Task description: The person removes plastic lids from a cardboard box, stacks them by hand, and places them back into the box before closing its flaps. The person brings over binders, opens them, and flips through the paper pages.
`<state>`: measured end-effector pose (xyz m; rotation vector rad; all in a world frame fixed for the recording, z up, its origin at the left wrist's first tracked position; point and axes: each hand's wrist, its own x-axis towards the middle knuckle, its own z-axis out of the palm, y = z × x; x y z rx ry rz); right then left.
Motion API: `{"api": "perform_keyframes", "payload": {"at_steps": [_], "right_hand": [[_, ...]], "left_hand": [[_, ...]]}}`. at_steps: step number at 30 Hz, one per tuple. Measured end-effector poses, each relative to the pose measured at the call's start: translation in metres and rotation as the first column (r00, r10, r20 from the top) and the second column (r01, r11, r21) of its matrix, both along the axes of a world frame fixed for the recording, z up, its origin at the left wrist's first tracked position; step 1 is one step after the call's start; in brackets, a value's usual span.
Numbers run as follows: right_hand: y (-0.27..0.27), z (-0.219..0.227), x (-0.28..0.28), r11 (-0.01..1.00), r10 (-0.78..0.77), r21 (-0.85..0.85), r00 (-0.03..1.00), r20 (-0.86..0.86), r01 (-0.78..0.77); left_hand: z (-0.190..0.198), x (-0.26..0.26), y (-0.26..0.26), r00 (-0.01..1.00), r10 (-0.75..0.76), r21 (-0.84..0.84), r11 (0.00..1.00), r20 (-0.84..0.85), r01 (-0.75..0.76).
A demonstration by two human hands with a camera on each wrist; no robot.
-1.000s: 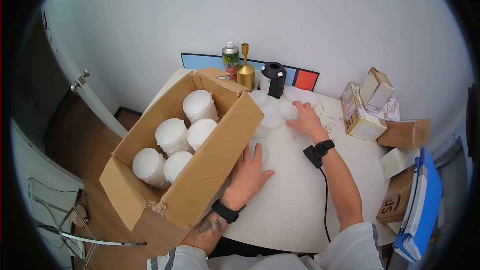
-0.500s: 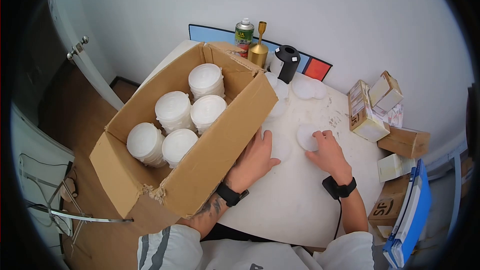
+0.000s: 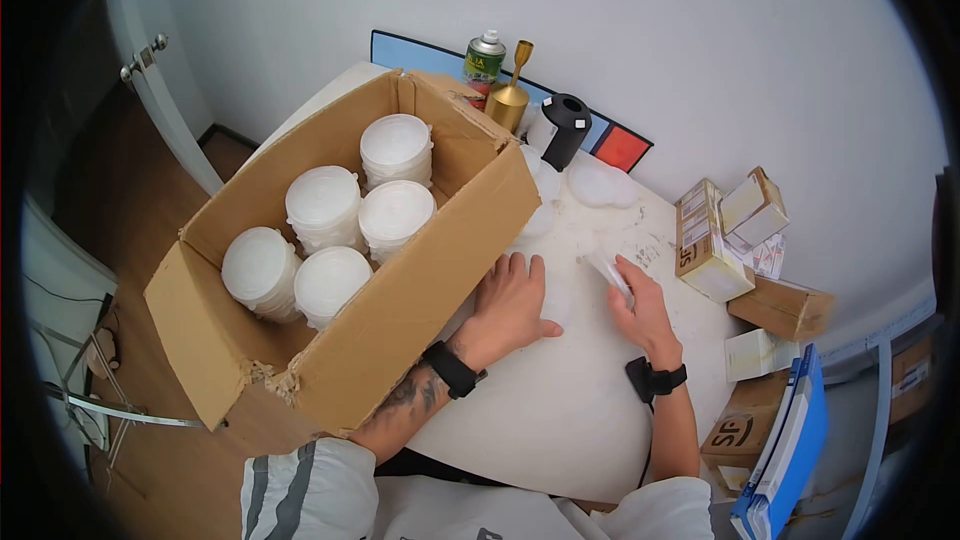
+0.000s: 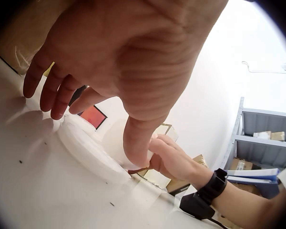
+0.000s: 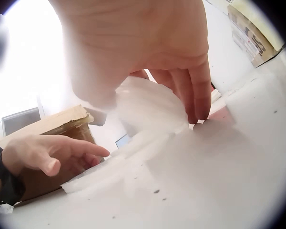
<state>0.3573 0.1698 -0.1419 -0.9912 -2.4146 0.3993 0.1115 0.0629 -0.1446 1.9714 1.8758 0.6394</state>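
Note:
My right hand (image 3: pixel 646 314) pinches a white translucent round lid (image 3: pixel 610 276) and tips it up on its edge over the table. In the right wrist view the lid (image 5: pixel 150 106) stands between thumb and fingers. My left hand (image 3: pixel 506 312) lies beside the cardboard box (image 3: pixel 420 305), fingers spread and fairly straight, their tips at the tabletop. Another translucent lid (image 4: pixel 88 150) lies flat by its fingers in the left wrist view. Inside the open box stand several stacks of white round lids (image 3: pixel 325 198).
More translucent lids (image 3: pixel 602 185) lie at the back of the white table (image 3: pixel 520 420). A spray can (image 3: pixel 484 62), a gold candlestick (image 3: pixel 509 100) and a black-and-white cylinder (image 3: pixel 562 130) stand behind. Small cartons (image 3: pixel 712 240) and blue folders (image 3: pixel 785 445) line the right side.
My right hand has come from the back lids towards me, bringing a lid that lay flat half a second ago and is now tilted upright. The left hand stays beside the box; the head view has shifted.

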Motion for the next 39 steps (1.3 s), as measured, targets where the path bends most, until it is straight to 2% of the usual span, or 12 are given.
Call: {"api": "perform_keyframes", "payload": {"at_steps": [1, 3, 7, 9, 15, 20, 22, 23, 25, 31, 37, 39], "right_hand": [[0.001, 0.005, 0.003, 1.0, 0.003, 0.004, 1.0, 0.013, -0.003], [0.0, 0.017, 0.006, 0.869, -0.274, -0.417, 0.961, 0.044, 0.267], [0.014, -0.015, 0.022, 0.876, -0.269, -0.473, 0.909, -0.318, 0.093], [0.008, -0.014, 0.014, 0.739, -0.533, -0.671, 0.66, -0.529, 0.059], [-0.003, -0.004, 0.004, 0.689, -0.488, -0.715, 0.651, -0.581, -0.121], [-0.013, 0.011, -0.01, 0.684, -0.47, -0.723, 0.701, -0.537, -0.095], [-0.021, 0.02, -0.019, 0.692, -0.462, -0.716, 0.71, -0.532, -0.086], [-0.025, 0.023, -0.023, 0.734, -0.432, -0.678, 0.736, -0.521, -0.049], [-0.031, 0.025, -0.029, 0.773, -0.404, -0.635, 0.758, -0.512, -0.017], [-0.049, 0.041, -0.043, 0.79, -0.32, -0.604, 0.769, -0.554, -0.107], [-0.035, 0.042, -0.019, 0.742, -0.479, -0.667, 0.644, -0.597, -0.067], [-0.033, 0.038, -0.013, 0.784, -0.421, -0.619, 0.689, -0.591, -0.052]], "left_hand": [[0.0, 0.005, 0.004, 0.999, 0.001, -0.013, 1.0, -0.037, -0.001], [0.003, 0.013, 0.01, 0.999, -0.019, -0.041, 0.999, -0.05, 0.017], [-0.003, 0.021, 0.021, 0.999, -0.037, 0.009, 0.999, -0.007, 0.037], [-0.009, 0.021, 0.028, 0.999, -0.026, 0.001, 1.0, 0.037, 0.026], [-0.007, -0.004, 0.038, 0.966, -0.023, -0.039, 0.999, 0.259, 0.034], [-0.01, -0.013, 0.041, 0.899, 0.025, -0.045, 0.999, 0.437, -0.006], [-0.01, -0.009, 0.035, 0.959, 0.08, 0.328, 0.929, 0.27, -0.17], [-0.006, -0.009, 0.035, 0.96, 0.081, 0.329, 0.929, 0.269, -0.171], [0.004, -0.006, 0.037, 0.886, -0.143, 0.566, 0.811, 0.442, -0.151], [0.004, 0.003, 0.033, 0.771, -0.172, 0.339, 0.939, 0.613, -0.06], [0.001, -0.005, 0.039, 0.585, -0.129, 0.11, 0.992, 0.801, 0.069], [0.002, 0.007, 0.036, 0.574, -0.152, 0.19, 0.982, 0.805, -0.008]]}}
